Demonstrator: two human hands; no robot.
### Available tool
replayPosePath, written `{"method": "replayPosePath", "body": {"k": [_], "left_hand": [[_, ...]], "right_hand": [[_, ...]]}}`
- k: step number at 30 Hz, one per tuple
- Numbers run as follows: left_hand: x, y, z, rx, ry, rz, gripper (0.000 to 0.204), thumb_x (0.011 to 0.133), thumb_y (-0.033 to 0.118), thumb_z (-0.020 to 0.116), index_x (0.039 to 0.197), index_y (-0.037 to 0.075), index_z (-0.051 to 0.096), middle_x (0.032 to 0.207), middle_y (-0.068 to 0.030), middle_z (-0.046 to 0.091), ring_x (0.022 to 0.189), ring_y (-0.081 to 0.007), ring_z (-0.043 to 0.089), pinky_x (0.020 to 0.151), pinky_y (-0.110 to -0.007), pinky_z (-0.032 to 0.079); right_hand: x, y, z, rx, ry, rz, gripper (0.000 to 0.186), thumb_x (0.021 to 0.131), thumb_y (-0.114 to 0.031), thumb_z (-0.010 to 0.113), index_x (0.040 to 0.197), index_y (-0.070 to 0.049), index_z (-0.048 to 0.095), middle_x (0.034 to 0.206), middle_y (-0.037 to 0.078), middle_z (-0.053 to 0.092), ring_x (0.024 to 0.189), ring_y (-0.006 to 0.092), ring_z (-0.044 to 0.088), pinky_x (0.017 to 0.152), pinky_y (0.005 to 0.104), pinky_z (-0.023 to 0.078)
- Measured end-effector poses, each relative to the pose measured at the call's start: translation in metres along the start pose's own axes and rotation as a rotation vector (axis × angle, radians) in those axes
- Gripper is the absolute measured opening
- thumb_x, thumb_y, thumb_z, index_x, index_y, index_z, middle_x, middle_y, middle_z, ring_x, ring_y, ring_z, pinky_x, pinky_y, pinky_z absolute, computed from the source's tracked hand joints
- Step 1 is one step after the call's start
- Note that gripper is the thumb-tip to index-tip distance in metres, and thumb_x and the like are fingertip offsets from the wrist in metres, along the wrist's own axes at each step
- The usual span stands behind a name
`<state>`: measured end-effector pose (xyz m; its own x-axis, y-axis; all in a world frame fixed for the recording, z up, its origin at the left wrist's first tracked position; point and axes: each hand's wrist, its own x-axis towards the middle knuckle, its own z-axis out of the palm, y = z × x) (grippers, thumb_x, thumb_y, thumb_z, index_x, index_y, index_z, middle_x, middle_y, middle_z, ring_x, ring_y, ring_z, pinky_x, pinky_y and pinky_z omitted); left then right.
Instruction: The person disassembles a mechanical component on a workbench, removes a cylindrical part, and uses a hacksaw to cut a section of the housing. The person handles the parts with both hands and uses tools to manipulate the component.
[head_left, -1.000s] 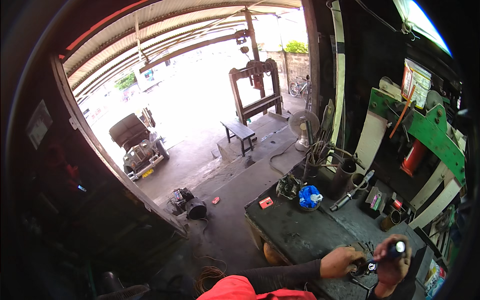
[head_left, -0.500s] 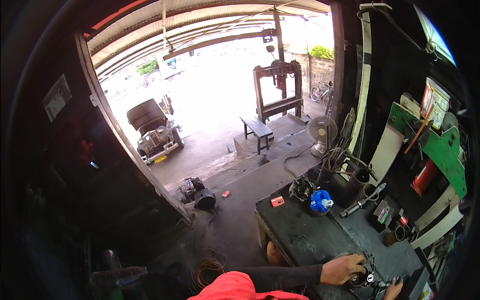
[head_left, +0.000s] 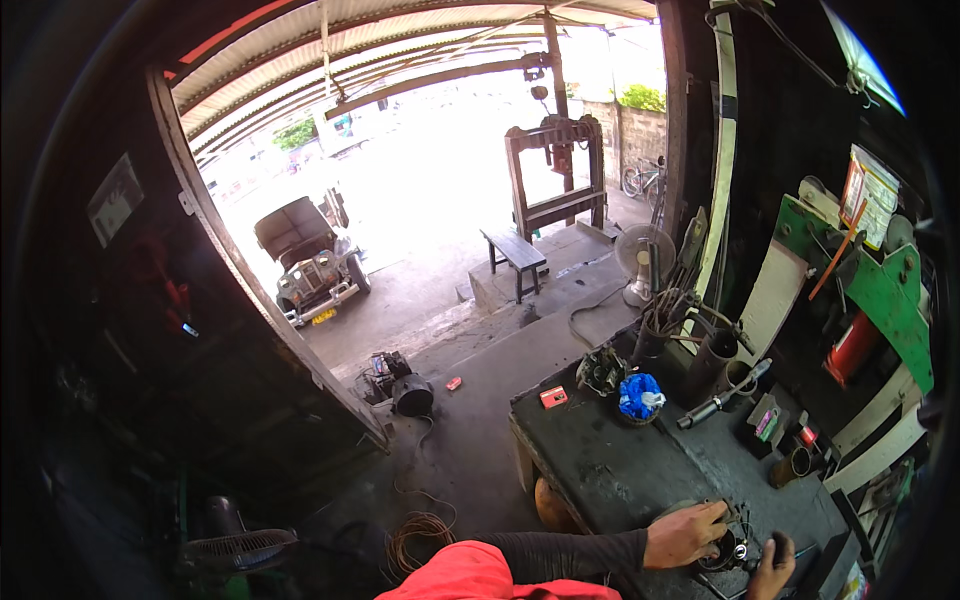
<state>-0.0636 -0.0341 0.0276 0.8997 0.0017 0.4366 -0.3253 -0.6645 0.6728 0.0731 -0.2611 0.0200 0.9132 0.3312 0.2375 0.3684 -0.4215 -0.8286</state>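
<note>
A dark round metal part (head_left: 738, 550) with a bright ring lies on the black workbench (head_left: 590, 465) at the lower right. My left hand (head_left: 685, 536), in a dark sleeve, curls its fingers over the part's left side and grips it. Just right of the part is my right hand (head_left: 772, 572), fingers bent and closed around something small and dark that I cannot make out. A thin dark rod lies on the bench below the part, partly hidden by my left hand.
On the bench stand a blue plastic bag (head_left: 640, 397), a red box (head_left: 553, 398), a greasy metal part (head_left: 602, 371), a grease gun (head_left: 722, 398), and several metal cylinders (head_left: 710, 362). A white fan (head_left: 643, 262) stands behind. Coiled wire (head_left: 418, 545) lies on the floor at left.
My right hand has moved left and up, closer to the round part. The left hand stays on the part, with its fingers slightly shifted. The view has tilted a little.
</note>
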Motion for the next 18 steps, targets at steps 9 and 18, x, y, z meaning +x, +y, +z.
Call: {"method": "replayPosePath", "body": {"k": [9,18], "left_hand": [[-0.002,-0.011,-0.030,-0.007,0.045,0.044,0.070,0.077,0.004,0.078,0.144,0.005,0.056,0.151,-0.0192,0.048,0.138,-0.0389,0.046,0.120,-0.045,0.037],[0.008,-0.037,-0.033,-0.111,-0.130,0.021,0.048,0.092,0.005,0.065,0.140,0.002,0.061,0.145,-0.0138,0.058,0.138,-0.0376,0.047,0.120,-0.045,0.038]], "right_hand": [[-0.047,-0.107,0.046,-0.202,-0.227,-0.456,0.022,0.098,-0.015,0.074,0.116,-0.003,0.071,0.102,0.017,0.073,0.094,0.0334,0.071,0.084,0.0399,0.056],[-0.036,-0.110,0.049,-0.323,-0.304,-0.483,0.024,0.095,-0.016,0.075,0.114,-0.003,0.069,0.104,0.019,0.070,0.095,0.0429,0.065,0.084,0.0471,0.052]]}}
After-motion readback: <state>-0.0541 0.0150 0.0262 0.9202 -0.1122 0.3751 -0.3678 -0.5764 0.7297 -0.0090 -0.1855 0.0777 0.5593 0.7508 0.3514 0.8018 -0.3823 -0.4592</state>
